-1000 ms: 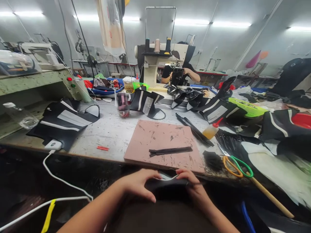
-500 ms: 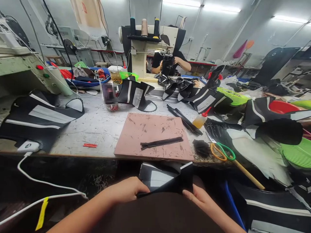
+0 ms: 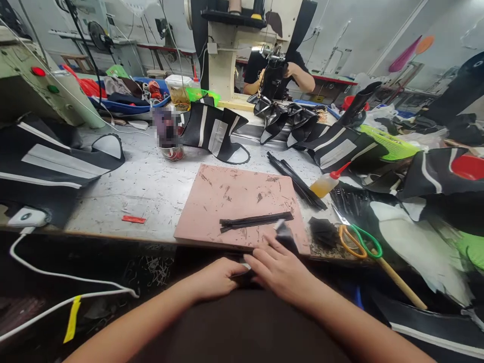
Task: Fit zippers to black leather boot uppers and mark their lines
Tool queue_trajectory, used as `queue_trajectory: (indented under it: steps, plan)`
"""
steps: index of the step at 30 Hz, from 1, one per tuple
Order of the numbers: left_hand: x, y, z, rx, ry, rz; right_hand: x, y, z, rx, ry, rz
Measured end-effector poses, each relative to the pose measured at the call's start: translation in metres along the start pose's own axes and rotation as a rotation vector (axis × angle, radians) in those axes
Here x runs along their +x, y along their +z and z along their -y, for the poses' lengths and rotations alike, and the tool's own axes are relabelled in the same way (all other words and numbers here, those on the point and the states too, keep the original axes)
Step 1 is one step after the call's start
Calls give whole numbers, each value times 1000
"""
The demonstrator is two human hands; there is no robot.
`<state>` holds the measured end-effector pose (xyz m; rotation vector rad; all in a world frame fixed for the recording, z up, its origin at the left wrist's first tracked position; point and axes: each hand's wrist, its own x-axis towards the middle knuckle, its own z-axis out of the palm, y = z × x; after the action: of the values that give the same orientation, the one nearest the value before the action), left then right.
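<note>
At the table's front edge, my left hand (image 3: 218,277) is closed on a black boot upper (image 3: 286,236), thumb on top. Much of the upper is hidden by my hands; a dark flap with a pale tip sticks up beyond the right one. My right hand (image 3: 282,267) lies over the upper with its fingers stretched out, slightly blurred. Just past my hands, a black zipper (image 3: 257,221) rests on a pink board (image 3: 212,194).
Scissors (image 3: 357,241) with green and orange handles and a wooden-handled tool (image 3: 403,282) lie at right, near a glue bottle (image 3: 328,182). More black zippers (image 3: 297,181) lie behind the board. Across the table, a person works at a sewing machine (image 3: 221,65).
My right hand has come in leftward and up, from gripping the upper's right edge to lying across it. The upper is now mostly covered. The view has tilted down.
</note>
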<state>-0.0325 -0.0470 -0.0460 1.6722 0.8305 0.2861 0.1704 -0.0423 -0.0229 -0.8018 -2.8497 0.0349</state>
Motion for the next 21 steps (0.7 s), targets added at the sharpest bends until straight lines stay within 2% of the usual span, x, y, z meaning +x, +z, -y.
queue_trajectory:
  steps: [2, 3, 5, 6, 8, 11, 15, 17, 21]
  plan:
    - [-3, -11, 0, 50, 44, 17, 15, 3, -8, 98, 58, 242]
    - [-4, -16, 1, 78, 59, -54, 20, 5, -12, 152, 125, 330]
    - [-4, -23, 10, 245, 99, -324, 25, 8, -22, 272, 252, 434]
    - [-3, -24, 16, 405, 128, -465, 26, 10, -27, 342, 295, 459]
    - [3, -22, 28, 791, 199, -621, 28, 11, -36, 496, 349, 491]
    - [7, -16, 43, 1162, 267, -657, 31, 9, -47, 741, 386, 489]
    - [-4, -17, 52, 1215, 325, -649, 42, 6, -50, 936, 356, 509]
    - [-11, -20, 54, 1207, 354, -615, 52, 6, -47, 896, 318, 536]
    - [-19, -23, 58, 1209, 349, -594, 72, 12, -41, 563, 310, 503]
